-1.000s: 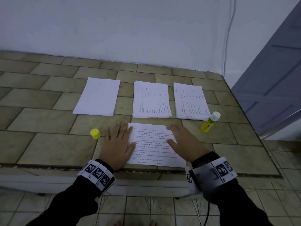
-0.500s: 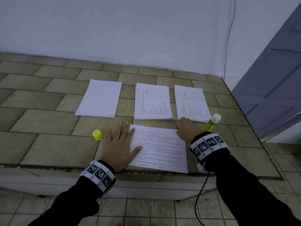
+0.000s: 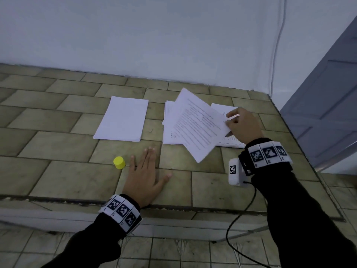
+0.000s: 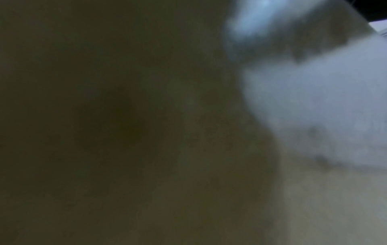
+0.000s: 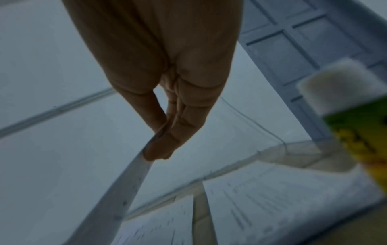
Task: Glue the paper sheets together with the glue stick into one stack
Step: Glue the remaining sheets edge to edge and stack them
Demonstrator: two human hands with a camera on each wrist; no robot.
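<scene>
Right hand (image 3: 244, 125) pinching printed white paper sheet (image 3: 201, 124) by its right edge between thumb and fingers (image 5: 161, 145), sheet lifted and tilted over middle printed paper stack (image 3: 170, 130) and right printed paper stack (image 3: 229, 141). Left hand (image 3: 145, 176) flat on tan tiled worktop (image 3: 58, 147), fingers straight and spread, holding nothing. Blank white paper stack (image 3: 122, 118) lying further left. Yellow round cap (image 3: 119, 162) just beside left hand. Yellow-green glue stick with white tip (image 5: 353, 119) close to right wrist. Left wrist view blurred.
</scene>
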